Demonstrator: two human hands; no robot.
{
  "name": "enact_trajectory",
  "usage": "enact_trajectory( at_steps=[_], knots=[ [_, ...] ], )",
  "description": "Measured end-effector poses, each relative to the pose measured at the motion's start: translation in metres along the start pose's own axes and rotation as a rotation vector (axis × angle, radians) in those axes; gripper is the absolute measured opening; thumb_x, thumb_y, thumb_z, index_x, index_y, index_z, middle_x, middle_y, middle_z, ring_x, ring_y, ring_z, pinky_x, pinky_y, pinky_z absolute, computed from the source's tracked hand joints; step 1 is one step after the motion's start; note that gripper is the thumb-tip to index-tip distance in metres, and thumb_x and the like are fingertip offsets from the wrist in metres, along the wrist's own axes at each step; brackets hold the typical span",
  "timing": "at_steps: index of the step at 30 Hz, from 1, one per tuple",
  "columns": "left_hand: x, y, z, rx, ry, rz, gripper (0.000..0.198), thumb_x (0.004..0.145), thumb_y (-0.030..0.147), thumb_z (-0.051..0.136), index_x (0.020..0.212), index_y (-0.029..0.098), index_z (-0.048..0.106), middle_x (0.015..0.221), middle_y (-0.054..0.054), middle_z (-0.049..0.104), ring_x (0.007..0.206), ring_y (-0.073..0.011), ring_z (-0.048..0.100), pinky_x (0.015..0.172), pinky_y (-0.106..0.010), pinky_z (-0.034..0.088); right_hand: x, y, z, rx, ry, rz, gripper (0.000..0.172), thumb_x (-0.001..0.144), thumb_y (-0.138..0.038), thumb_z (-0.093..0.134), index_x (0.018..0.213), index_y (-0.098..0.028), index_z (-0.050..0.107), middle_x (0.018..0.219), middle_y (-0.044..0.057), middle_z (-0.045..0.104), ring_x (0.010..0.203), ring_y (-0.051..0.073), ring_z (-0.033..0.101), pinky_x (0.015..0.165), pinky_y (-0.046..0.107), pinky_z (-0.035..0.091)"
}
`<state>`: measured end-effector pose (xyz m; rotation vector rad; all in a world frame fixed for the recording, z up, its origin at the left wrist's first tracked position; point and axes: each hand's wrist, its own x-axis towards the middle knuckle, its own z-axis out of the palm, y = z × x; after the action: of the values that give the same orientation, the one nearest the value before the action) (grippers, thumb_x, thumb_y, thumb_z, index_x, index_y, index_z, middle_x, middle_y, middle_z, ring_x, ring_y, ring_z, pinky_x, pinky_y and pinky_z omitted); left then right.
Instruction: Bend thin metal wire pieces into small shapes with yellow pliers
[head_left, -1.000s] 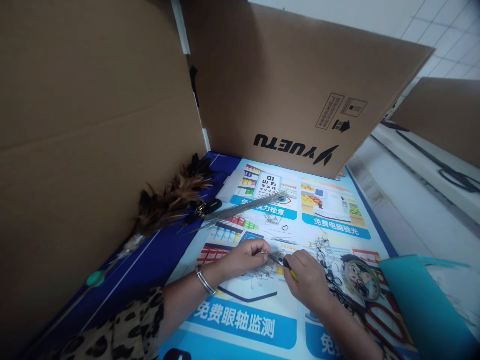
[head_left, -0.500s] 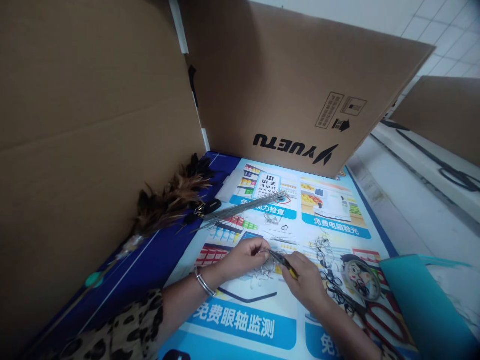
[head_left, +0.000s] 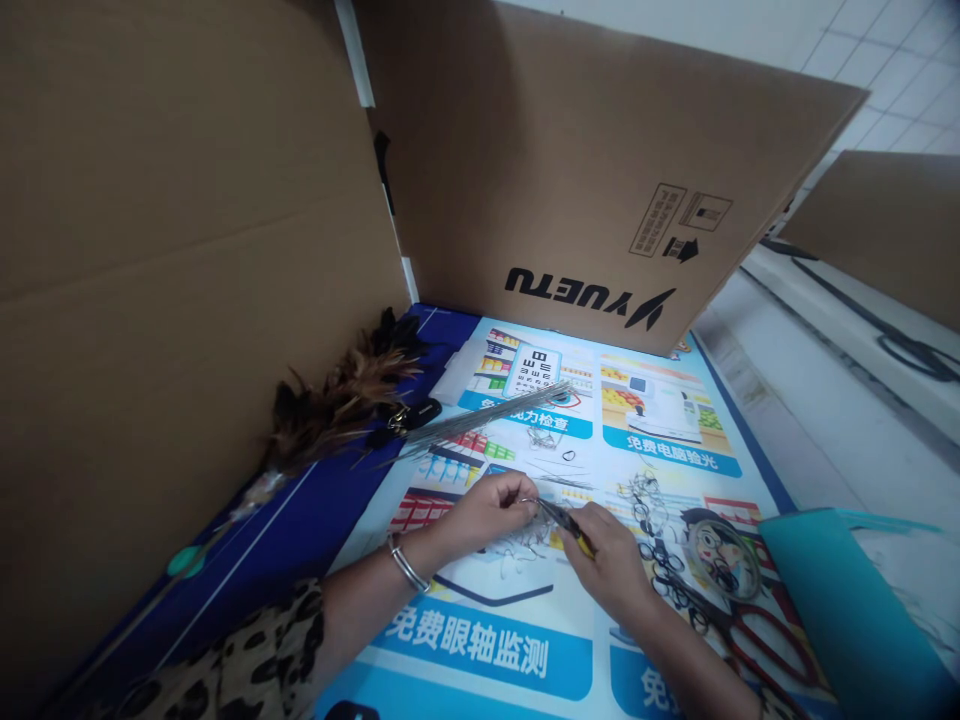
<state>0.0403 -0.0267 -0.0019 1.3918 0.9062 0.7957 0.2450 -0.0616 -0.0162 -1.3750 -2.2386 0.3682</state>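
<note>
My right hand is wrapped round the yellow-and-black handles of a pair of pliers. The jaws point left and reach the fingertips of my left hand. Thumb and forefinger of that hand are pinched on a thin piece of wire, mostly hidden by the fingers. Beneath the two hands lies a loose heap of bent wire pieces. A bundle of long straight wires rests farther back on the printed table cover.
Brown feathers lie at the left by a cardboard wall. To the right are small black rings, a roll of clear tape, red-handled scissors and a teal box. Another cardboard panel stands behind.
Both hands stay almost in place, with the pliers still at the left fingertips. The pliers' jaws show slightly more clearly now; nothing has been let go.
</note>
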Motion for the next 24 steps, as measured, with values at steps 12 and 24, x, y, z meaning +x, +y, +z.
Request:
enact_trajectory(
  at_steps=[12,24],
  knots=[
    [-0.002,0.0062,-0.0023,-0.015,-0.005,0.002,0.009,0.076,0.021,0.052,0.073,0.013,0.053,0.063,0.004,0.043,0.056,-0.0072,0.036,0.052,-0.018,0.03,0.0012,0.0033,-0.0019,0.099,0.043,0.05,0.012,0.083,-0.027,0.048,0.09,-0.019,0.053,0.081,0.005,0.054,0.079,0.018,0.052,0.068,0.029,0.042],
    [-0.0018,0.0073,-0.0023,-0.023,-0.006,-0.007,0.011,0.076,0.024,0.053,0.074,0.013,0.053,0.063,0.004,0.043,0.055,-0.0073,0.035,0.051,-0.018,0.029,0.0018,0.0037,-0.0015,0.105,0.066,-0.011,0.015,0.081,-0.025,0.05,0.095,-0.019,0.054,0.084,0.005,0.056,0.081,0.018,0.053,0.069,0.03,0.044]
  ],
)
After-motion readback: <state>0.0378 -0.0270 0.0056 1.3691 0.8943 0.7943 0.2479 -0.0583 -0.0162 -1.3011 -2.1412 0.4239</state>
